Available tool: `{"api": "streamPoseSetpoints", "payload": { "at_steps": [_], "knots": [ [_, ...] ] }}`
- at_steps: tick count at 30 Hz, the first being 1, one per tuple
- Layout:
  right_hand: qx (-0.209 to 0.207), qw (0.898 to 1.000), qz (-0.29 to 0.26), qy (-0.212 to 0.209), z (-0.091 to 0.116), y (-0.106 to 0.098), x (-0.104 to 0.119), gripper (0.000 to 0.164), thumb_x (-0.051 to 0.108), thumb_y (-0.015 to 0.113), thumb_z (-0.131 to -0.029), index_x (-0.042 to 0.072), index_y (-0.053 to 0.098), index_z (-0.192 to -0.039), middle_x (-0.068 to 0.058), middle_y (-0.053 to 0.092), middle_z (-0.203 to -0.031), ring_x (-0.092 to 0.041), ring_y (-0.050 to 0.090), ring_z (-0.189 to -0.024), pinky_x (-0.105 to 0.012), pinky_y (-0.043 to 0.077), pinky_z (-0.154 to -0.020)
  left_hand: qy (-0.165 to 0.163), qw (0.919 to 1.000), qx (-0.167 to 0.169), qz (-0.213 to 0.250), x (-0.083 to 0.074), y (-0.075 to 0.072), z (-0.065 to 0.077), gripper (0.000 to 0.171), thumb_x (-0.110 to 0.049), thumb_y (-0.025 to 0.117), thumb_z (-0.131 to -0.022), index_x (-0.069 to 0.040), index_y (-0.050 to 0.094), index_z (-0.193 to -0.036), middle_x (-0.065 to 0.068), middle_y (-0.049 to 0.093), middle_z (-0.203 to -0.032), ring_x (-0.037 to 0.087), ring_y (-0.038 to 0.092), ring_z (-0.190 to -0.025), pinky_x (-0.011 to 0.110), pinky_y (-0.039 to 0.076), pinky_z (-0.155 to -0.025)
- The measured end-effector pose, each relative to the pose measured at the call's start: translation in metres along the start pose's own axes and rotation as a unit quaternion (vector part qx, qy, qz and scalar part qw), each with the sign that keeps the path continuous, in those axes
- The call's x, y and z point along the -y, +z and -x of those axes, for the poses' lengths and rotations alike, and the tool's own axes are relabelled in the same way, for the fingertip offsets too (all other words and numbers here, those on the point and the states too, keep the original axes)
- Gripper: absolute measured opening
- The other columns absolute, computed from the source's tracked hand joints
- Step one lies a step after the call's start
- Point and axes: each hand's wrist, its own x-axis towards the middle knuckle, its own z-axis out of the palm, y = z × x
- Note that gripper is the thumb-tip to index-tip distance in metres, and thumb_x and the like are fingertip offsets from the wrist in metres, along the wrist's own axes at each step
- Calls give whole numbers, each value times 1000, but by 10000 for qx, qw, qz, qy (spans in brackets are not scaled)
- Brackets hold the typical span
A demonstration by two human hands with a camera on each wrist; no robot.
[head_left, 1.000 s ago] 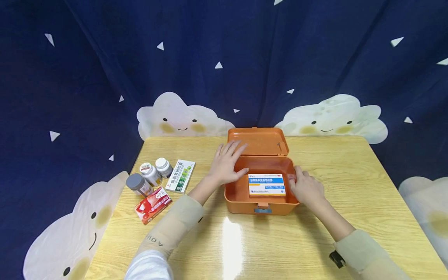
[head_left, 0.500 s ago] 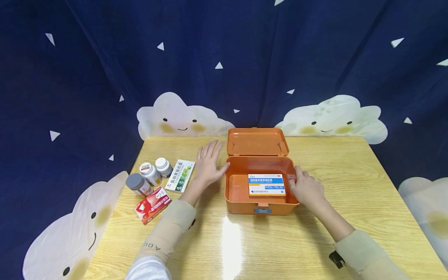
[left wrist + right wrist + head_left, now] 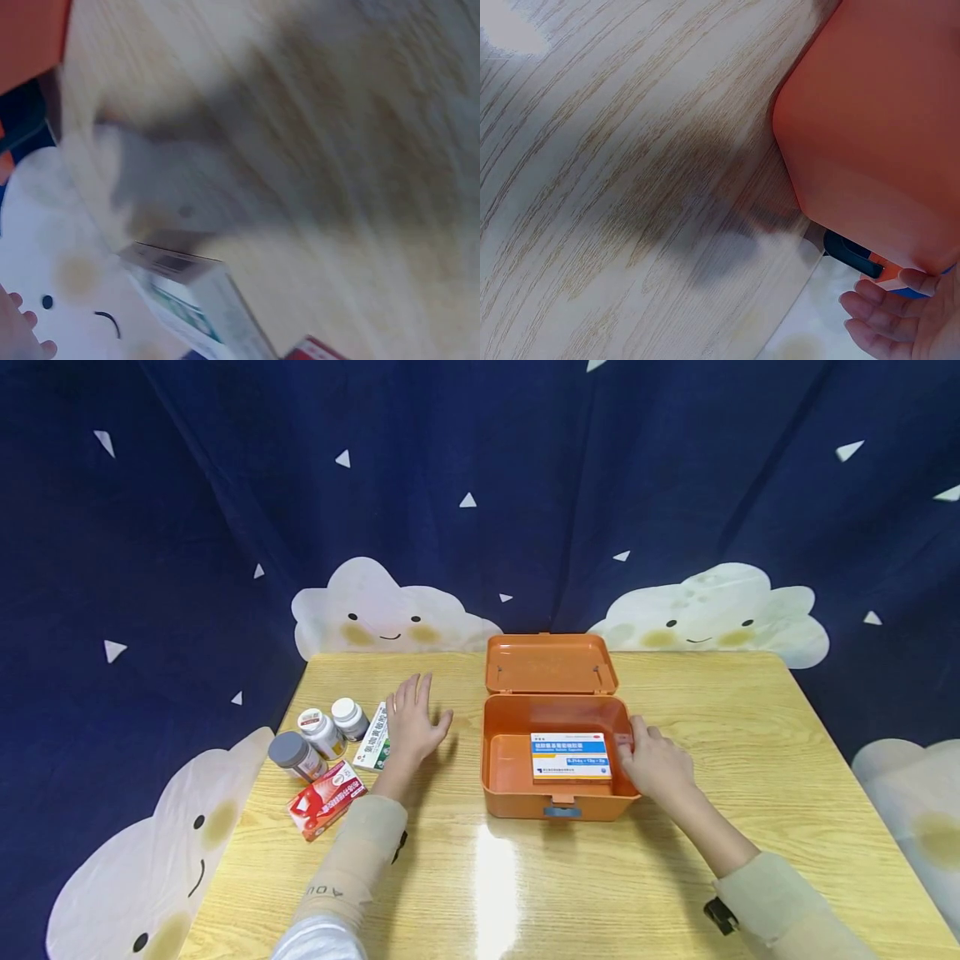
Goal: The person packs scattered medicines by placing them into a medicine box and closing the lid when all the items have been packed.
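Note:
My left hand (image 3: pixel 414 727) is over the right part of a white-and-green medicine box (image 3: pixel 371 748), its fingers extended and the thumb apart. Whether it touches that box cannot be made out; in the left wrist view a few fingertips (image 3: pixel 30 319) show at the lower left, apart from the medicine box (image 3: pixel 187 300). An orange plastic storage box (image 3: pixel 517 806) stands with its lid (image 3: pixel 551 664) folded back. Inside it lies a blue-and-white medicine box (image 3: pixel 570 756). My right hand (image 3: pixel 658 762) grips the storage box's right rim, thumb at the inner side.
Left of the left hand stand a grey-capped bottle (image 3: pixel 298 756) and two white-capped bottles, one (image 3: pixel 322 735) beside the other (image 3: pixel 350 718). A red medicine box (image 3: pixel 327 799) lies in front of them. The wooden table (image 3: pixel 427 877) meets a dark blue curtain (image 3: pixel 525 527) behind.
My left hand has moved left, from over the storage box's left side to the white-and-green medicine box. The right hand has kept its place on the rim.

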Motion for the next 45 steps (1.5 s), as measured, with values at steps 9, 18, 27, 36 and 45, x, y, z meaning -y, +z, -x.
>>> {"api": "streamPoseSetpoints", "payload": {
  "at_steps": [9,18,27,36,45],
  "knots": [
    [-40,10000,11,-30,1,2,-1,44,29,38,-92,4,35,-128,-26,53,-104,-44,55,-85,-56,44,-60,-845,9952,487,29,22,8,7,77,-47,51,-82,-12,22,-144,15,23,-145,32,18,-134,55,10,-107],
    [-54,10000,-6,-23,0,3,-2,44,29,38,-92,3,35,-128,-26,53,-103,-43,55,-84,-56,44,-61,-1481,9853,838,-143,33,14,14,79,-47,50,-82,-9,20,-144,18,22,-145,37,20,-133,56,10,-106],
    [9,10000,-3,-1,-1,3,-2,45,29,38,-92,4,34,-129,-26,53,-104,-43,55,-85,-56,44,-60,-1705,9804,971,-179,38,17,21,79,-45,51,-82,-7,21,-144,21,23,-144,38,22,-131,56,13,-105],
    [2,10000,-1,3,-1,3,-2,45,29,38,-92,3,34,-128,-26,52,-106,-44,54,-86,-56,44,-60,-1869,9763,1085,-88,40,22,21,78,-43,52,-82,-6,22,-143,24,20,-144,39,21,-129,59,12,-103],
    [34,10000,1,-33,0,0,-1,45,29,38,-91,3,35,-128,-27,53,-105,-44,54,-85,-57,44,-61,-1960,9714,1336,-134,43,28,20,78,-44,50,-82,-7,21,-144,24,14,-146,38,16,-133,62,17,-100]
  ]
}}
